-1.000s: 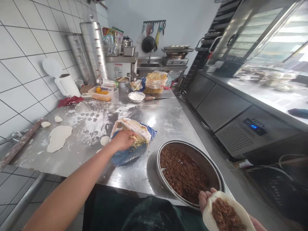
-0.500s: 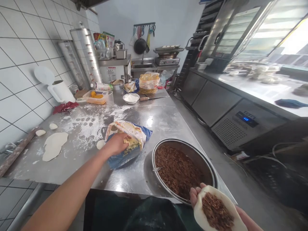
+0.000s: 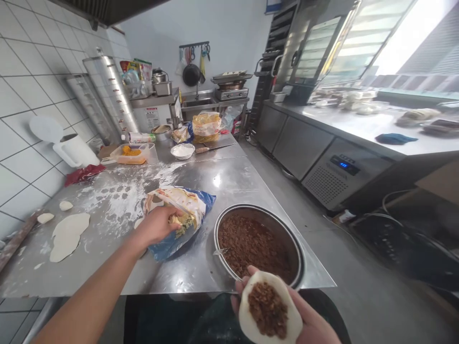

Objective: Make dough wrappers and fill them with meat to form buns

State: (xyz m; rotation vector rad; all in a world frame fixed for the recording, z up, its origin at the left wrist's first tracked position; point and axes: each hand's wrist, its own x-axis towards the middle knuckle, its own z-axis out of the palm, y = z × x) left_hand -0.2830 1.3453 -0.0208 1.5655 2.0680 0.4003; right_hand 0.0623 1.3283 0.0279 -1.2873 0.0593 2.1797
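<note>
My left hand (image 3: 158,225) reaches into the mouth of an open plastic bag (image 3: 190,200). Its fingers are curled around a pinch of pale yellow shredded cheese (image 3: 183,225), and more shreds lie below them in the bag. Near the table's front edge, my right hand (image 3: 310,317) supports a round dough wrapper (image 3: 247,313) from beneath. Brown minced filling (image 3: 268,309) is heaped in the middle of the wrapper. Just beyond that hand stands a large metal pot (image 3: 300,258) of the same brown mince, with a utensil's metal handle (image 3: 221,251) sticking out over its left rim.
Rolled dough (image 3: 70,236), small dough pieces (image 3: 65,205) and a rolling pin (image 3: 17,239) lie at the left. Flour dusts the steel table (image 3: 229,186). A bowl of white powder (image 3: 182,152), a plastic tub (image 3: 132,155) and a knife (image 3: 202,149) are farther back.
The view has turned slightly right. My right hand with the filled wrapper has come inward, in front of the pot. My left hand stays in the bag, its fingers now drawn up a little with shreds.
</note>
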